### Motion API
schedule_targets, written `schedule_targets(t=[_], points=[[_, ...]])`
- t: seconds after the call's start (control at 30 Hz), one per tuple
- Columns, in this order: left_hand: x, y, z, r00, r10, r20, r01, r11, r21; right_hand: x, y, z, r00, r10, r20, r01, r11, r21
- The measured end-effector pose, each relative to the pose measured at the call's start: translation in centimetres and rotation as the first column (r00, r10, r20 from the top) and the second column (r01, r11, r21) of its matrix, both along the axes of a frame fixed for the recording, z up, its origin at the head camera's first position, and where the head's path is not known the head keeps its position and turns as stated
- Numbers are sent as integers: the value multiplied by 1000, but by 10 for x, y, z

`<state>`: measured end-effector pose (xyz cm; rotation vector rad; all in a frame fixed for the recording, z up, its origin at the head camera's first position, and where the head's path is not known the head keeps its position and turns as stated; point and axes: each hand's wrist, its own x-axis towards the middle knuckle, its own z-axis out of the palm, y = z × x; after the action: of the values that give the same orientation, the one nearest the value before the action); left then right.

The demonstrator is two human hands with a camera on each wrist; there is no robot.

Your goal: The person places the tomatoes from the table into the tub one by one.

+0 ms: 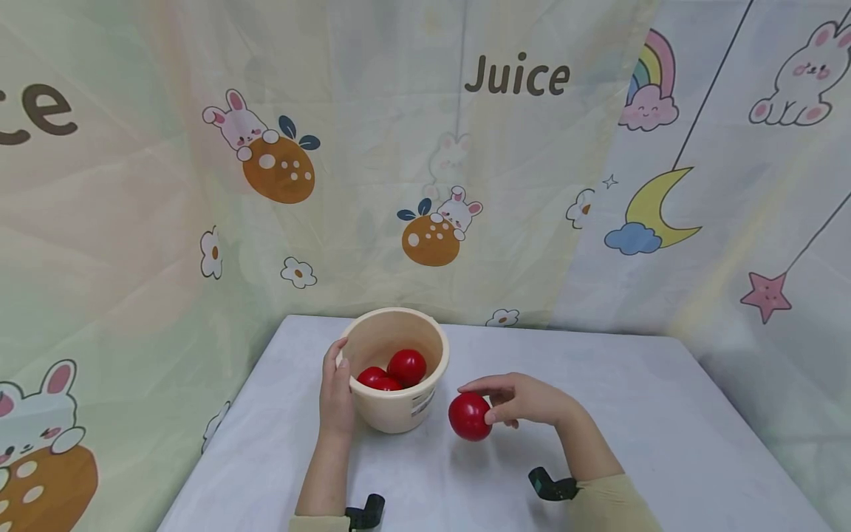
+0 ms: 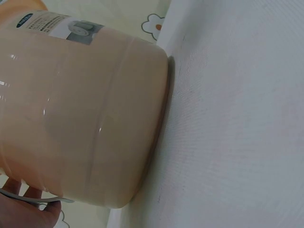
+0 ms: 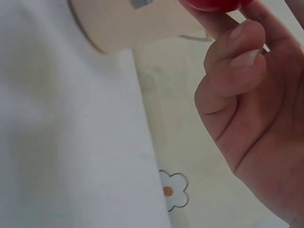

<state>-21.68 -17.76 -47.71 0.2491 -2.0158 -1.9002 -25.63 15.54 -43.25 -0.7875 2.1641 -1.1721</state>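
A cream plastic bucket (image 1: 388, 412) stands upright on the table, a printed label on its side. My left hand (image 1: 337, 399) grips it at the left of the rim, thumb and fingers on the wall; in the left wrist view, fingers (image 2: 28, 211) show by the thin handle. Inside lie shiny red balls, one (image 1: 407, 367) at the right and others (image 1: 372, 376) lower left, partly overlapping. To the right of the bucket, my right hand (image 1: 535, 400) pinches another red ball (image 1: 468, 417) between thumb and fingers, above a shadow on the cloth. Only that ball's lower edge (image 3: 213, 4) enters the right wrist view.
A white cloth covers the table (image 1: 625, 421). Printed fabric (image 1: 359, 148) with bunnies, flowers and the word Juice hangs behind and at the sides. Black wrist mounts (image 1: 553, 485) sit at both sleeves.
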Motion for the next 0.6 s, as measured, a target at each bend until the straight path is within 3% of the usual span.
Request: schedule_targets(t=[0.6], points=[[1, 1, 4, 1000, 0, 10, 0, 1000, 0, -36, -21, 63, 984, 109, -139, -116, 992, -46]])
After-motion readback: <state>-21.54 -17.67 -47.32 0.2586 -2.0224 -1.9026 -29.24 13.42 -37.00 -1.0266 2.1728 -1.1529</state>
